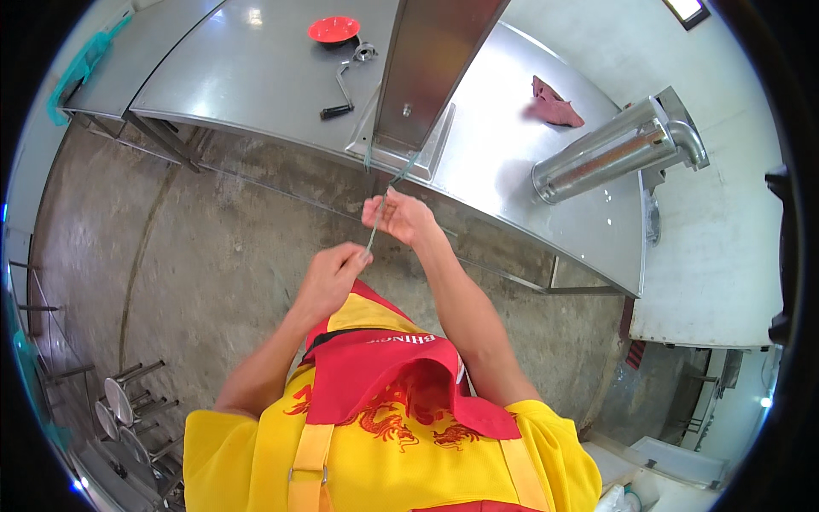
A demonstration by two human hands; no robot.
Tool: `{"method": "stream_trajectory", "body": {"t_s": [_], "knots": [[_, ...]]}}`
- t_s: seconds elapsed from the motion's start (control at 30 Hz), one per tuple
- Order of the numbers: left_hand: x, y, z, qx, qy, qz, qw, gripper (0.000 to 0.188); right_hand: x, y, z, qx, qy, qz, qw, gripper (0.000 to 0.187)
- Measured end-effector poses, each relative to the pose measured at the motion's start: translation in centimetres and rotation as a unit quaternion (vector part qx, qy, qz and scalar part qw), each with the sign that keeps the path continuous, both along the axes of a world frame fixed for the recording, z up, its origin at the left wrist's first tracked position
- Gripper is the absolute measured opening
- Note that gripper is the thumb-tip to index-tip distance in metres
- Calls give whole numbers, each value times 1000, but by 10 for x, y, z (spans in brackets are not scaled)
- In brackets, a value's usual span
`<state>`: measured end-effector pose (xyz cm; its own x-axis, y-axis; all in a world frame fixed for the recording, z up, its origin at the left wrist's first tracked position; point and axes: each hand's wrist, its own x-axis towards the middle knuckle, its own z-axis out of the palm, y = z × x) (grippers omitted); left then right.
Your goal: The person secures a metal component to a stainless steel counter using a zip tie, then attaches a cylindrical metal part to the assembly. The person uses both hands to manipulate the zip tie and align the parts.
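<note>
Head view, sole entry, as I log it from my remote seat: one left hand [334,271], closed, fingers pinching the lower end of a thin pale-green cord [374,230]; one right hand [401,218], fingers partly curled beside the same cord, though I cannot tell whether they grip it. Cord: runs in front of the body from the left hand up past the right fingers to the counter [256,81] edge, near the foot of a broad metal column [435,64] and a shallow metal tray [441,145]; its fastening there is too small for me to read. Hazards, in my judgement: a hard pull with the left hand alone could snap so thin a cord or jerk its far end loose; slack between the hands could twist into a knot; a taut cord could cut into the fingers, or chafe on the metal edge; if that end is tied to the tray, a sharp tug could shift it. Also listed on the counter: a crank handle [342,88], a metal fitting [365,52] just beside a red bowl [333,30], well apart from the hands and, I judge, at risk only should the cord whip free.
</note>
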<state>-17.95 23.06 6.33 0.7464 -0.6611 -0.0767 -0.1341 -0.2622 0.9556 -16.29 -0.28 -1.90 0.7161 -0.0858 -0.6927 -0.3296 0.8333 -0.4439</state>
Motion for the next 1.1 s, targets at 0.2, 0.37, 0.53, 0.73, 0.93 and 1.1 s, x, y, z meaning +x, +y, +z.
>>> {"method": "stream_trajectory", "body": {"t_s": [0.2,0.37,0.53,0.73,0.93,1.1], "knots": [[37,109,-32,179,48,5,983,27,66,-105,-26,23,47,-55,997,8],[94,213,-153,258,179,90,945,32,79,-156,-41,-20,151,-49,987,9],[180,170,-138,275,142,44,950,38,92,-190,-55,-77,196,-10,978,17],[313,-9,-55,138,37,-72,987,41,128,-192,-37,-263,205,70,940,29],[358,-181,-123,22,-68,-270,960,29,135,-184,-23,-385,213,105,892,24],[354,-217,-137,33,5,-338,941,28,102,-196,-53,-487,258,147,821,26]]}}
